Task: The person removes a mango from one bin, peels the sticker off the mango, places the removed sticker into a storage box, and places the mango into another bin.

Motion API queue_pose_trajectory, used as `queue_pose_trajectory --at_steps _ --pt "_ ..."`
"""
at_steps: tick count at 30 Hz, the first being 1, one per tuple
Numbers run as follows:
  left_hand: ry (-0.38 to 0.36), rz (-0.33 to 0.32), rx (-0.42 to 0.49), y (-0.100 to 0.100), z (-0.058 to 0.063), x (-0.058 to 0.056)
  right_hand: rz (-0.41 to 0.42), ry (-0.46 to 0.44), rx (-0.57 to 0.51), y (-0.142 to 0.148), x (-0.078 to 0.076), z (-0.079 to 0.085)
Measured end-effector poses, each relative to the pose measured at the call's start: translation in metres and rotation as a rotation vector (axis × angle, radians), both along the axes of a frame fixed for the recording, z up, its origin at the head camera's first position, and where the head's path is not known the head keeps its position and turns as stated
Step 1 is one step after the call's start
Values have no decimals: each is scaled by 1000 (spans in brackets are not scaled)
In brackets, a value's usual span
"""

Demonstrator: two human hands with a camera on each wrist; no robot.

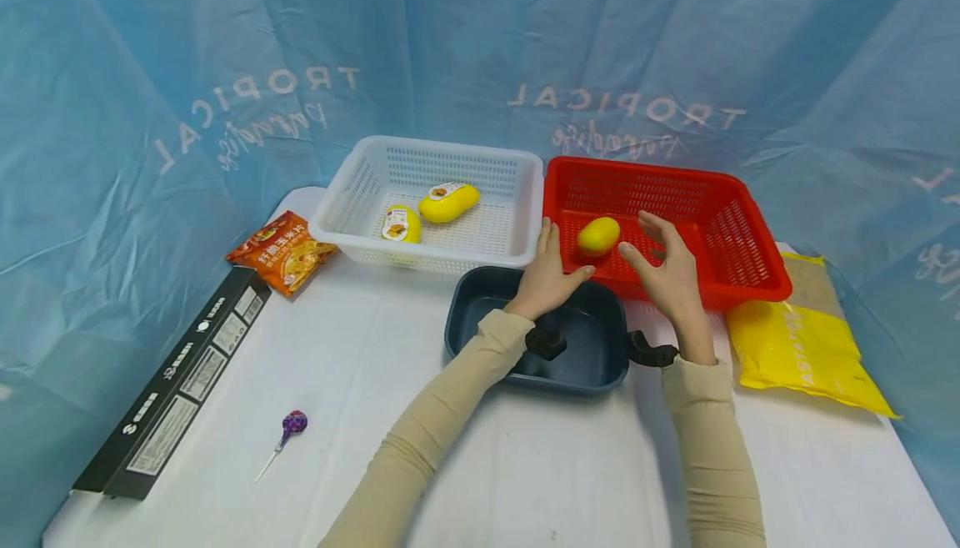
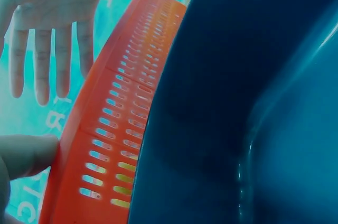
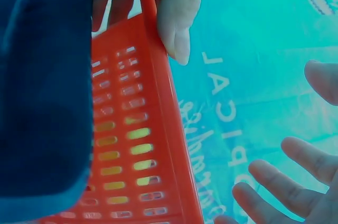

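A yellow oval fruit, lemon- or mango-like point(image 1: 598, 237), lies in the red perforated basket point(image 1: 738, 285). My left hand point(image 1: 550, 279) is at that basket's front left corner, its fingers extended along the side next to the white basket and the thumb reaching over the front rim. The right wrist view has this thumb right at the rim. My right hand point(image 1: 670, 271) hovers by the red basket's front rim, to the right of the fruit, fingers spread and holding nothing. Under my left wrist, a dark blue tray point(image 1: 577, 381) stands in front of the baskets.
Two labelled yellow fruits point(image 1: 450, 203) lie in the white basket point(image 1: 517, 258). On the left are an orange snack bag point(image 1: 283, 252), a long black box point(image 1: 176, 381) and a purple lollipop point(image 1: 294, 424). A yellow packet point(image 1: 806, 348) lies beside the red basket. Blue curtains hang behind.
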State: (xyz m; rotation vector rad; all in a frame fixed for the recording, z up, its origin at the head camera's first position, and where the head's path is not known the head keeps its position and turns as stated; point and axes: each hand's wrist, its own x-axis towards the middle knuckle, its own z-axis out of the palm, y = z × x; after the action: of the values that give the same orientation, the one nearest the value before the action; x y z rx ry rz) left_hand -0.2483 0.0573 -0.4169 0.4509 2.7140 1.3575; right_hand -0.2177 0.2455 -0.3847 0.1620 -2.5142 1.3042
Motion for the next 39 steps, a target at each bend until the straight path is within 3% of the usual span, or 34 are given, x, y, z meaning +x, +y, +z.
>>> queue_pose_trajectory --at_steps 14,20,26,33,39 --pt "-6 -89 -72 -25 15 29 118 28 -5 -26 18 -11" --pt "11 -54 -20 -46 26 47 209 -3 11 -46 20 -13" --pt "59 24 53 -75 29 59 336 -102 11 -69 22 -15" --pt "131 135 85 -107 33 55 409 -208 60 -99 14 -15" --pt "132 189 115 -129 35 45 406 -271 111 -120 4 -19"
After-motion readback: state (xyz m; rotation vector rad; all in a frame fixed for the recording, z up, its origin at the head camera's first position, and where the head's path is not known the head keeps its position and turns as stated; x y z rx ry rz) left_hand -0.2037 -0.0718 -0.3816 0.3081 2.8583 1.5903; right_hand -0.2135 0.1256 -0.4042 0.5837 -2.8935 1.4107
